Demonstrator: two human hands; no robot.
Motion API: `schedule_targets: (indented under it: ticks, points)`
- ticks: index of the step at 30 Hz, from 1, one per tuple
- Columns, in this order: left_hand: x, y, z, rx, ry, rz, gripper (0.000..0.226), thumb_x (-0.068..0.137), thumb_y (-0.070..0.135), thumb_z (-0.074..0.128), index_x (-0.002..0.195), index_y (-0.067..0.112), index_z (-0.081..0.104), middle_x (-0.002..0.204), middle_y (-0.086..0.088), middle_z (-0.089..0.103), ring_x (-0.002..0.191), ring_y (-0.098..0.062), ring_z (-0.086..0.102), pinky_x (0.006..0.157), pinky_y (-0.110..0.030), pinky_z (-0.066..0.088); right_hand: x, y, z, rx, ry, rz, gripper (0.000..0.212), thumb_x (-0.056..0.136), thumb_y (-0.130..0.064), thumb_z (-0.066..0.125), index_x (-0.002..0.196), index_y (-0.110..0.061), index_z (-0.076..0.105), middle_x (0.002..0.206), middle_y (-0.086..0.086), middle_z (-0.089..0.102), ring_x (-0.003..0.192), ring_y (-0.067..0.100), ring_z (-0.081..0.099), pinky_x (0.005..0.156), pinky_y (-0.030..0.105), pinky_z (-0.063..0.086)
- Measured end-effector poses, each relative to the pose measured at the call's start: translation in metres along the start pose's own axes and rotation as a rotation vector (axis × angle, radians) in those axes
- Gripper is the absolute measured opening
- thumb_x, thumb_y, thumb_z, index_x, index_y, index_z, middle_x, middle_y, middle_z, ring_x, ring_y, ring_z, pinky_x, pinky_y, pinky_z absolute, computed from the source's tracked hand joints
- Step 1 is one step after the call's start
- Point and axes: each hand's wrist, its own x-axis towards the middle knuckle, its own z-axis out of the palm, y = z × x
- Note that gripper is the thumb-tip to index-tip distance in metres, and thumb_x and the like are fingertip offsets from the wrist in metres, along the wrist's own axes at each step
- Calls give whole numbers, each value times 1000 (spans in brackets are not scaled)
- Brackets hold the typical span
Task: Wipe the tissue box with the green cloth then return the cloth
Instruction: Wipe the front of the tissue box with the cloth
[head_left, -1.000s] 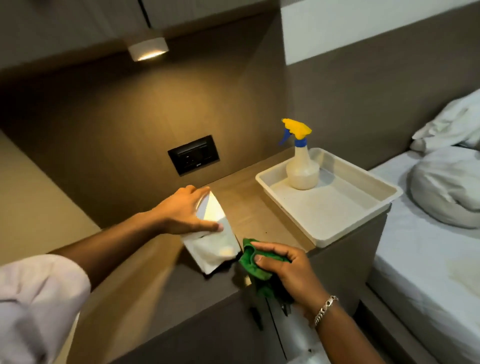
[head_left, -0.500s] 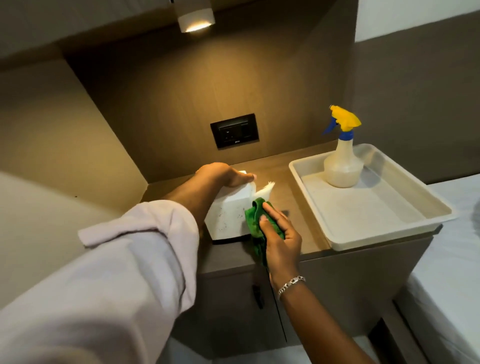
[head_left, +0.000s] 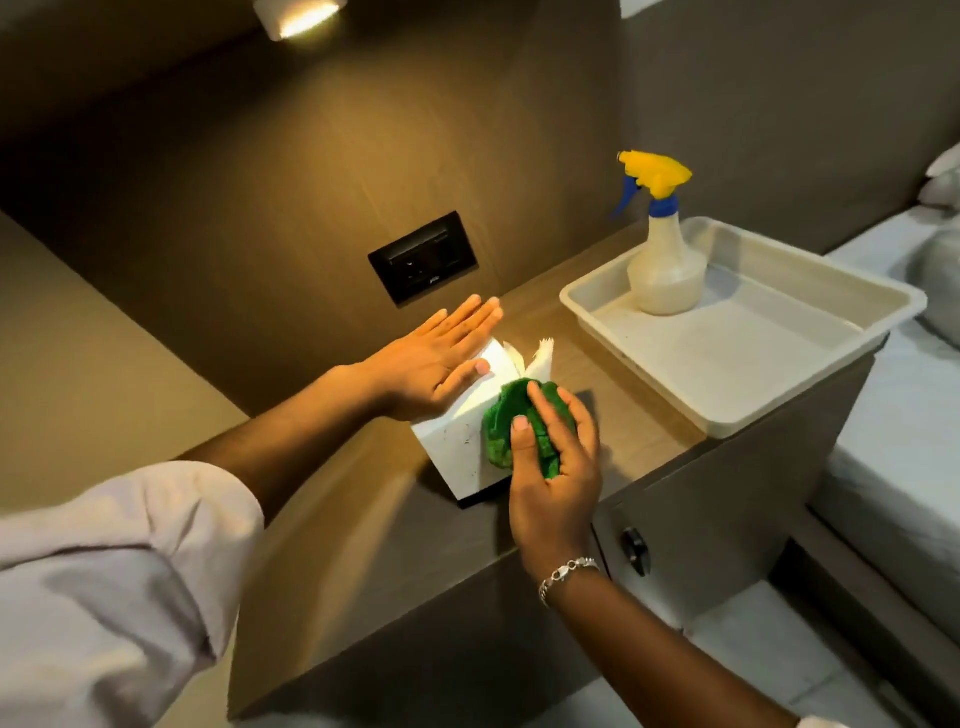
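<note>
A white tissue box stands on the wooden bedside shelf, a tissue poking from its top. My left hand lies flat on the box's far left top edge, fingers straight and together, thumb on the top face. My right hand presses a bunched green cloth against the box's near right corner and top. Much of the cloth is hidden under my fingers.
A cream tray sits at the shelf's right end with a spray bottle in its back corner. A black socket panel is on the wall behind. A cabinet knob is below; a bed lies to the right.
My left hand has gone from gripping the box to lying flat on it. The cloth moved from the box's right side up onto its near corner and top.
</note>
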Motion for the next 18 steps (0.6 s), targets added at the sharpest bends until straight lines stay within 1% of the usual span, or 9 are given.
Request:
schedule_targets:
  ticks: [2, 4, 6, 8, 10, 12, 14, 16, 18]
  points:
    - [6, -7, 3, -8, 60, 124, 65, 95, 51, 8, 151, 22, -8, 162, 0, -13, 147, -14, -20, 121, -42, -7, -14, 0, 20, -102, 54, -79, 38, 88, -43, 54, 125, -41, 57, 149, -15, 30, 134, 17, 34, 99, 49, 49]
    - [10, -12, 7, -33, 92, 206, 62, 97, 46, 11, 151, 22, -5, 162, 0, -11, 147, -14, -18, 121, -41, -7, -30, 3, 36, -205, 50, -165, 40, 88, -38, 56, 128, -41, 55, 154, -7, 23, 137, 20, 26, 102, 49, 46]
    - [13, -16, 11, -74, 115, 254, 60, 98, 43, 13, 151, 22, -5, 162, 0, -11, 147, -14, -18, 121, -41, -7, -43, 15, 43, -306, 20, -270, 43, 87, -31, 60, 129, -42, 54, 155, 1, 25, 136, 24, 27, 102, 49, 45]
    - [15, -19, 15, -108, 126, 274, 59, 100, 40, 16, 151, 21, -5, 162, -1, -12, 147, -14, -19, 121, -41, -8, -52, 31, 42, -410, -12, -348, 47, 85, -23, 64, 127, -42, 55, 153, 3, 28, 132, 26, 31, 101, 44, 45]
    - [17, -19, 17, -127, 129, 275, 59, 99, 40, 16, 151, 21, -6, 162, -1, -13, 147, -14, -20, 121, -39, -10, -51, 39, 36, -403, 45, -311, 47, 83, -17, 65, 124, -39, 58, 151, 4, 32, 129, 26, 36, 99, 40, 47]
    - [18, -19, 20, -142, 140, 276, 60, 99, 40, 15, 151, 21, -6, 162, -1, -14, 147, -14, -20, 120, -36, -12, -41, 34, 34, -294, 188, -178, 43, 86, -16, 64, 123, -38, 57, 148, 4, 37, 131, 23, 38, 98, 43, 51]
    - [19, -20, 22, -159, 151, 278, 60, 99, 40, 16, 152, 21, -5, 162, -1, -13, 147, -12, -19, 119, -35, -12, -29, 22, 40, -208, 276, -88, 41, 88, -19, 63, 124, -36, 56, 147, 4, 37, 133, 20, 38, 98, 45, 52]
    - [19, -21, 23, -174, 160, 283, 60, 99, 41, 16, 152, 20, -3, 163, -1, -11, 147, -12, -17, 120, -35, -10, -30, 9, 52, -246, 275, -146, 38, 87, -26, 61, 124, -34, 57, 149, -1, 34, 134, 20, 36, 99, 40, 49]
    - [20, -22, 23, -184, 171, 285, 60, 98, 41, 16, 152, 19, -1, 163, -1, -9, 148, -12, -16, 120, -36, -9, -45, 9, 62, -333, 202, -277, 38, 85, -27, 63, 122, -36, 58, 146, -3, 33, 132, 24, 36, 101, 33, 43]
